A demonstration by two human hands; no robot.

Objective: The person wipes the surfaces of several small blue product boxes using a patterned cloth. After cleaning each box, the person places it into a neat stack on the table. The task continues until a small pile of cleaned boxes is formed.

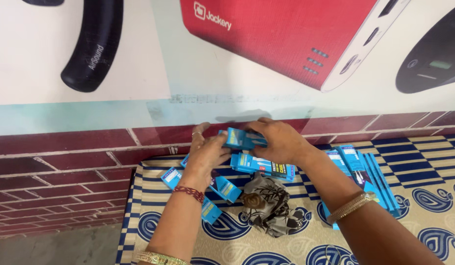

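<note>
Both hands meet on a small blue cardboard box (239, 138) held above the bed near the wall. My left hand (205, 154), with a ring and a red thread bracelet, grips its left end. My right hand (281, 140), a gold bangle on the wrist, covers its right end from above. Just below lies a stack of the same blue boxes (259, 166). More loose blue boxes (225, 189) lie scattered under my left forearm.
A row of flat blue boxes (369, 172) lies at the right on the patterned blue and cream bedsheet (433, 196). A crumpled grey printed cloth (269, 206) sits in the middle. A red brick-pattern wall (65, 167) with a large poster (237, 59) stands right behind.
</note>
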